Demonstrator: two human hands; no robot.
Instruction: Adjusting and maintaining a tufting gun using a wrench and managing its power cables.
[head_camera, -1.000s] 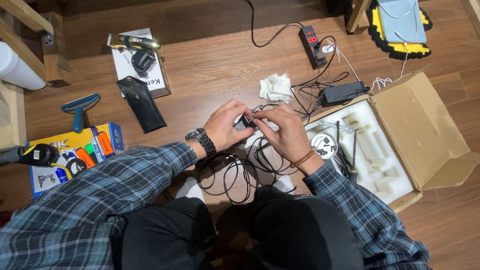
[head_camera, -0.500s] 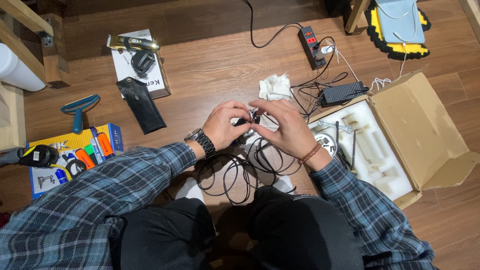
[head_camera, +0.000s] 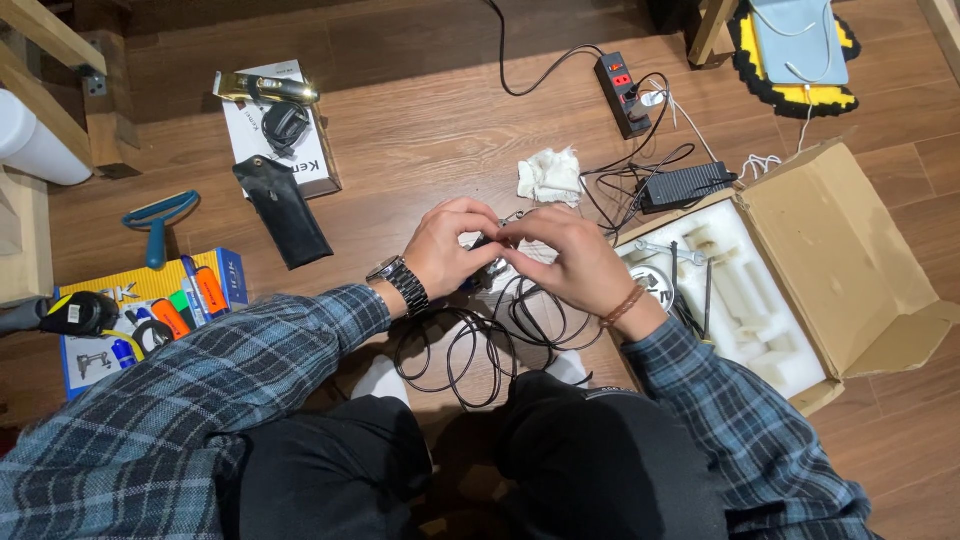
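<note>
My left hand (head_camera: 452, 245), with a wristwatch (head_camera: 398, 281) on the wrist, and my right hand (head_camera: 562, 258), with a bracelet, meet over the wooden floor. Both pinch a small dark part (head_camera: 487, 243) at the end of a black cable. The cable's coils (head_camera: 478, 340) lie loose on the floor below my hands, in front of my knees. What the small part is stays mostly hidden by my fingers.
An open cardboard box (head_camera: 830, 250) with white foam sits at right. A black adapter (head_camera: 686, 185), power strip (head_camera: 622, 80) and white cloth (head_camera: 548, 175) lie beyond. At left: black pouch (head_camera: 283, 210), white box (head_camera: 275, 125), colourful tool box (head_camera: 140, 315), blue-handled tool (head_camera: 158, 215).
My hands stay together on the cable end, with small finger shifts. The view has drifted slightly; the coils lie as before.
</note>
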